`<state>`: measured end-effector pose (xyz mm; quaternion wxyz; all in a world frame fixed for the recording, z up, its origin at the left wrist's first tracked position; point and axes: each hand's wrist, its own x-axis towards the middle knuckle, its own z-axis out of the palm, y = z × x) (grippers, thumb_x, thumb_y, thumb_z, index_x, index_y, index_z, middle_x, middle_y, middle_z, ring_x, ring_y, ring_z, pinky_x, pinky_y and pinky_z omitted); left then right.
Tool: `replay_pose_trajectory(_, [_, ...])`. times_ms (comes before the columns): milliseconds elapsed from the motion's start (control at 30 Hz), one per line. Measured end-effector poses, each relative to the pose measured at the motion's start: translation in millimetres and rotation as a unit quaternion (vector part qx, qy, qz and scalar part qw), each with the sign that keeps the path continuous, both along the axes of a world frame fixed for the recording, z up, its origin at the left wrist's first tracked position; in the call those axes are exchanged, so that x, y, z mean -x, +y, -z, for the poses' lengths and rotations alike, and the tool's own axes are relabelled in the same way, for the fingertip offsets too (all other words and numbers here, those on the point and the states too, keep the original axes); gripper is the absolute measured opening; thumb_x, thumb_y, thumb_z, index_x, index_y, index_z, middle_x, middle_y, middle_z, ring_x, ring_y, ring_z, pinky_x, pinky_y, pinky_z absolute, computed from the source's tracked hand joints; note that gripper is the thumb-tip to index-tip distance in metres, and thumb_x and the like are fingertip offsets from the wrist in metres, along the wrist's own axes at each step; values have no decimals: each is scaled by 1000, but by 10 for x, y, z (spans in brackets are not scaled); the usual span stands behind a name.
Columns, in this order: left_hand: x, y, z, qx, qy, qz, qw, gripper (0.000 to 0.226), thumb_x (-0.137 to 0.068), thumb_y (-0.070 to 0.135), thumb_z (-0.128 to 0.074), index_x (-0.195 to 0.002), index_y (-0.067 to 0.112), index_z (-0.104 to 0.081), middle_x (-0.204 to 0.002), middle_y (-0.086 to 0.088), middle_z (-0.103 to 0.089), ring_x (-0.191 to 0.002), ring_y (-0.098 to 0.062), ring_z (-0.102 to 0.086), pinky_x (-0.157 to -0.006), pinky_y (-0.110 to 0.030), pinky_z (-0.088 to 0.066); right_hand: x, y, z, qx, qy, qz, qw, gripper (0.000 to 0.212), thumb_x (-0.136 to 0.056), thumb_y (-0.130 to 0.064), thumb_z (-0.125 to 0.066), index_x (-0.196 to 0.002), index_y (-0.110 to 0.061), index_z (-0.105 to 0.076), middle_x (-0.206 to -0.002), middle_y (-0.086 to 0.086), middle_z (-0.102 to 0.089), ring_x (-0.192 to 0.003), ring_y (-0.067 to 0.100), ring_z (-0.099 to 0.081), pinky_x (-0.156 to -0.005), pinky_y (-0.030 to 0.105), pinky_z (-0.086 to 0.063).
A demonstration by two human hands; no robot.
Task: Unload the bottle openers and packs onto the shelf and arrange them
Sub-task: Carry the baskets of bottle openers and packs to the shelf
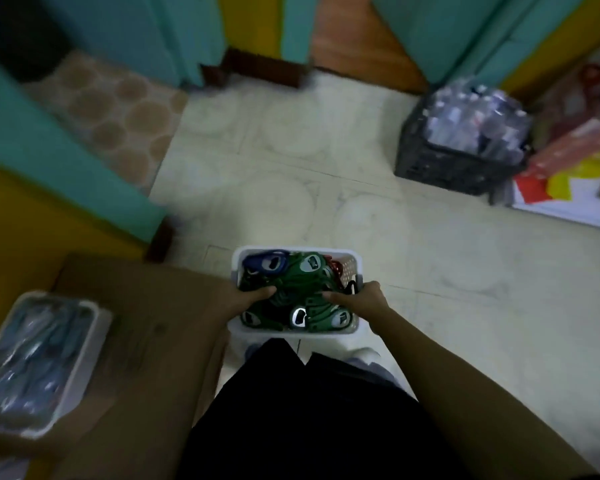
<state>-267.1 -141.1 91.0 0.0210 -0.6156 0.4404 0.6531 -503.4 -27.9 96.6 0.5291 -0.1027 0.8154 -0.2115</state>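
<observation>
A white plastic basket (pixel 347 261) hangs in front of my legs, above the tiled floor. It is full of green bottle openers (pixel 297 282), with a blue one (pixel 262 263) at its far left corner and something red at its far right. My left hand (pixel 248 297) grips the basket's left rim, thumb lying over the openers. My right hand (pixel 362 301) grips the right rim, thumb also inside. A second white basket (pixel 84 344) of bluish openers rests on a cardboard box (pixel 146 327) at the lower left. No shelf is in view.
A black crate (pixel 444 168) of plastic bottles stands on the floor at the right, with red and yellow packages (pixel 568 168) beside it. Teal and yellow walls (pixel 59 161) close in on the left and at the back. Pale floor tiles (pixel 291 168) stretch ahead.
</observation>
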Motion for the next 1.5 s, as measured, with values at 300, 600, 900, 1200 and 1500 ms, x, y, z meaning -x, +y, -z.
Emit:
replay_pose_trajectory(300, [2604, 774, -214, 85, -128, 322, 934, 68, -50, 68, -79, -75, 14, -45, -70, -6, -41, -65, -19, -49, -59, -30, -28, 1806, 1788, -157, 18, -45, 219, 974, 36, -63, -26, -88, -75, -11, -59, -89, 8, -63, -74, 17, -61, -68, 27, -52])
replay_pose_trajectory(600, [4710, 1590, -309, 91, -87, 473, 872, 69, -62, 61, -77, -88, 2, -55, -89, -15, -61, -85, -28, -64, -63, -31, -38, 3025, 2987, -222, 28, 1, 388, 921, 48, -54, -32, -93, -88, -8, -69, -96, 8, -70, -83, 19, -68, -74, 30, -58])
replay_pose_trajectory(900, [6941, 1666, -84, 96, -69, 591, 798, 73, -61, 55, -81, -102, -2, -62, -102, -20, -67, -88, -30, -66, -82, -41, -54, 4448, 3147, -6, 19, 5, 558, 829, 75, -45, -42, -94, -100, 0, -64, -105, 15, -67, -92, 26, -67, -80, 37, -58])
replay_pose_trajectory(1200, [9216, 1818, -214, 137, -54, 691, 707, 86, -59, 64, -77, -107, -4, -53, -88, -11, -57, -84, -27, -61, -62, -28, -40, 5922, 3173, -90, 32, 39, 651, 757, 72, -49, -42, -92, -100, 1, -67, -103, 17, -68, -91, 28, -68, -80, 41, -58])
replay_pose_trajectory(1500, [10938, 2531, -188, 178, -45, 713, 677, 75, -61, 66, -75, -92, 1, -56, -83, -11, -59, -79, -27, -61, -58, -28, -42, 7384, 3744, -21, 50, 35, 699, 712, 72, -45, -44, -93, -98, -1, -70, -102, 15, -70, -93, 28, -68, -84, 42, -57])
